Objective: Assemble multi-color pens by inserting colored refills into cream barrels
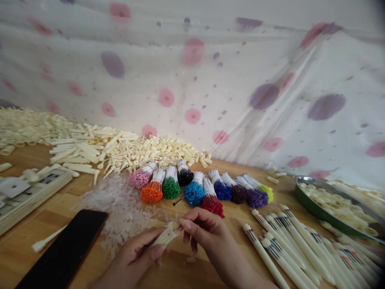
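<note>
The right hand [207, 233] is pressing fingertips together at a cream, tubular plastic piece [165, 237], likely light, stiff, slick, and the left hand [138, 251] is pinching it sensibly by its sides.

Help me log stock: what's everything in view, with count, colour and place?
Held part: one, cream, between hands
Stick bundles: ten, white with varied coloured ends, centre
Loose stick: one, black-ended, beside light-blue bundle
Pens: many, cream, right foreground
Dish: one, green, right edge
Rings: many, cream, in dish
Heaped parts: uncountable, cream, back left and centre
Translucent pieces: uncountable, whitish, left of centre
Phone: one, black, left foreground
Slim part: one, cream, beside phone
Boxy device: one, off-white, left edge
Table: one, brown wood, below
Sheet: one, white with pink-purple spots, behind
Left hand: one, bare, around held part
Right hand: one, bare, at held part's end
</note>
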The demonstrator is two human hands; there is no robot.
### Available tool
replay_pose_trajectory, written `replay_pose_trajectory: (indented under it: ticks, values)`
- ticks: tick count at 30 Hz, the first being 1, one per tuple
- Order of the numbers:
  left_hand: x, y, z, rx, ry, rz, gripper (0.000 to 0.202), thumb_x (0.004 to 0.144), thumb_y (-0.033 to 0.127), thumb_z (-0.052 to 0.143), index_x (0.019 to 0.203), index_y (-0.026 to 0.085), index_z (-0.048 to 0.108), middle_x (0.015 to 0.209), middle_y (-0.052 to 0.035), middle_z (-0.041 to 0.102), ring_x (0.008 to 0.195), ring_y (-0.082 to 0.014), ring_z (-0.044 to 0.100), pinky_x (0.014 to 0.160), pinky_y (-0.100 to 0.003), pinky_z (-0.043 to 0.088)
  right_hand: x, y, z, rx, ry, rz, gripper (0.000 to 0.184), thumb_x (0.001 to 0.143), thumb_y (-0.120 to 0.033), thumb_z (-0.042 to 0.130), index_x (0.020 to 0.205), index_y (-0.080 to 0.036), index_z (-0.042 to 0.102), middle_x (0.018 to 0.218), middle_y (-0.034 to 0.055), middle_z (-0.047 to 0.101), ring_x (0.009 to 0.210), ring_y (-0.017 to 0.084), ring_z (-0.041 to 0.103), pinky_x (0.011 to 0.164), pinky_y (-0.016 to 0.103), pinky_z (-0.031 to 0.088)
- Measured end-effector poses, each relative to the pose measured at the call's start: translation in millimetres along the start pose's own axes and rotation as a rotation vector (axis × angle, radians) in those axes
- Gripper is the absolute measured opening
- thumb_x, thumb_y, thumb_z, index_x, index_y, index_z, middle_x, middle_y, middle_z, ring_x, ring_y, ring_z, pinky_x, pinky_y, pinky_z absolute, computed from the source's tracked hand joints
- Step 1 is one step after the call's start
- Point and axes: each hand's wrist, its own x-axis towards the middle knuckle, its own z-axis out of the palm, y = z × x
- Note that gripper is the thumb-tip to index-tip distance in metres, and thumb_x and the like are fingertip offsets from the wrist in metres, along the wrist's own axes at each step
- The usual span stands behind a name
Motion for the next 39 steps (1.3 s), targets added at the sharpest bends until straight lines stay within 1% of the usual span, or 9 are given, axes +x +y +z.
replay_pose_trajectory:
  ticks: [3, 6, 8, 12, 21, 29, 34, 37, 39]
  values:
    - [-0.3, -0.1, -0.1, -0.005, -0.001, 0.019, 0.032, 0.082, 0.042, 0.055, 0.111, 0.033, 0.066, 0.078, 0.0011, 0.07, 0.066, -0.0162, 0.058, 0.06, -0.023, 0.05, 1.1, 0.6, -2.3, -0.051, 0.047, -0.01, 0.036, 0.062, -0.051, 0.074, 0.066, -0.017, 0.063, 0.062, -0.003, 0.049, 0.049, 0.006, 0.037, 0.039, 0.016, 0.031]
    - [-0.6, -0.6, -0.1, 0.011, -0.009, 0.033, 0.032, 0.084, 0.04, 0.054, 0.114, 0.036, 0.064, 0.084, 0.0012, 0.071, 0.071, -0.0169, 0.06, 0.064, -0.024, 0.05, 2.5, 2.2, -3.0, -0.031, 0.043, 0.05, 0.034, 0.059, -0.048, 0.078, 0.064, -0.018, 0.063, 0.054, -0.0054, 0.045, 0.044, 0.005, 0.03, 0.037, 0.017, 0.023]
    - [-0.7, -1.2, -0.1, 0.043, -0.006, 0.037, 0.031, 0.084, 0.038, 0.055, 0.114, 0.038, 0.063, 0.084, 0.002, 0.071, 0.073, -0.0173, 0.061, 0.066, -0.024, 0.05, 3.8, 3.1, -1.9, -0.003, 0.021, 0.072, 0.036, 0.057, -0.049, 0.078, 0.06, -0.018, 0.061, 0.048, -0.0066, 0.042, 0.044, 0.006, 0.031, 0.039, 0.018, 0.026]
    - [-0.2, -4.4, -0.6, 0.046, 0.009, 0.027, 0.033, 0.084, 0.04, 0.054, 0.115, 0.035, 0.063, 0.084, 0.0011, 0.071, 0.071, -0.0176, 0.061, 0.065, -0.025, 0.051, 4.6, 1.1, -0.4, -0.039, 0.037, 0.03, 0.039, 0.058, -0.054, 0.076, 0.06, -0.017, 0.064, 0.053, -0.0037, 0.051, 0.053, 0.009, 0.042, 0.053, 0.021, 0.037]
    - [-1.4, -7.6, -0.8, 0.07, -0.003, 0.027, 0.033, 0.084, 0.041, 0.054, 0.115, 0.035, 0.063, 0.086, 0.0014, 0.071, 0.075, -0.0181, 0.061, 0.068, -0.026, 0.051, -1.1, -3.7, -1.9, -0.212, 0.023, -0.081, 0.034, 0.067, -0.052, 0.07, 0.067, -0.019, 0.07, 0.066, 0.0003, 0.059, 0.065, 0.013, 0.052, 0.061, 0.023, 0.04]
    - [-1.8, -4.7, 2.3, 0.0, -0.008, -0.022, 0.032, 0.08, 0.044, 0.058, 0.108, 0.031, 0.068, 0.08, -0.0001, 0.072, 0.069, -0.0168, 0.062, 0.064, -0.025, 0.052, -1.2, -0.1, -2.4, -0.299, -0.052, -0.08, 0.031, 0.073, -0.047, 0.064, 0.068, -0.017, 0.069, 0.065, 0.0007, 0.06, 0.061, 0.013, 0.052, 0.057, 0.023, 0.04]
    - [-0.9, -5.5, 2.4, 0.018, -0.017, 0.0, 0.032, 0.082, 0.04, 0.056, 0.111, 0.033, 0.066, 0.081, 0.0004, 0.073, 0.069, -0.0168, 0.062, 0.063, -0.025, 0.052, -0.9, -0.5, 0.3, -0.316, -0.037, -0.052, 0.026, 0.073, -0.04, 0.062, 0.061, -0.017, 0.065, 0.056, -0.0027, 0.053, 0.051, 0.01, 0.042, 0.049, 0.021, 0.032]
    - [-0.8, -5.8, 3.8, 0.045, -0.045, 0.018, 0.032, 0.084, 0.037, 0.055, 0.115, 0.035, 0.063, 0.092, -0.0002, 0.073, 0.076, -0.0179, 0.064, 0.068, -0.027, 0.052, 0.1, -0.7, -0.6, -0.367, -0.049, 0.001, 0.021, 0.073, -0.029, 0.058, 0.056, -0.016, 0.061, 0.051, -0.0048, 0.045, 0.047, 0.007, 0.034, 0.044, 0.019, 0.026]
    - [-1.1, -4.8, 5.5, 0.06, -0.032, 0.037, 0.031, 0.083, 0.035, 0.057, 0.113, 0.036, 0.064, 0.103, -0.0006, 0.072, 0.088, -0.0201, 0.065, 0.079, -0.03, 0.051, -0.2, -2.5, -4.1, -0.413, -0.071, 0.044, 0.018, 0.073, -0.023, 0.056, 0.056, -0.015, 0.06, 0.05, -0.0053, 0.044, 0.046, 0.007, 0.033, 0.042, 0.019, 0.025]
